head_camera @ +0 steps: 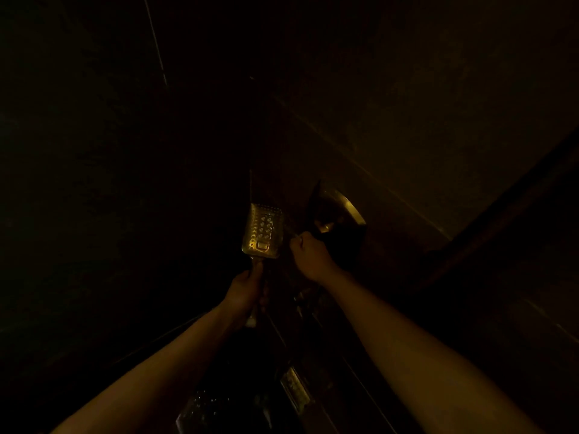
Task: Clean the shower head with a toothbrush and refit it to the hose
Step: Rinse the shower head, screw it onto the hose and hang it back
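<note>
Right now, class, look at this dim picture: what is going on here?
A person's left hand grips the handle of a rectangular shower head, its nozzle face toward the camera. The right hand is curled beside the head's right edge; the dark hides whether it holds anything. A round metal wall fitting shows behind it.

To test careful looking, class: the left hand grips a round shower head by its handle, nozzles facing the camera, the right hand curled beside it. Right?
Not quite: the head view shows the shower head is rectangular, not round. The left hand does grip its handle, nozzles facing the camera, the right hand curled beside it, seemingly round a thin toothbrush.
</note>
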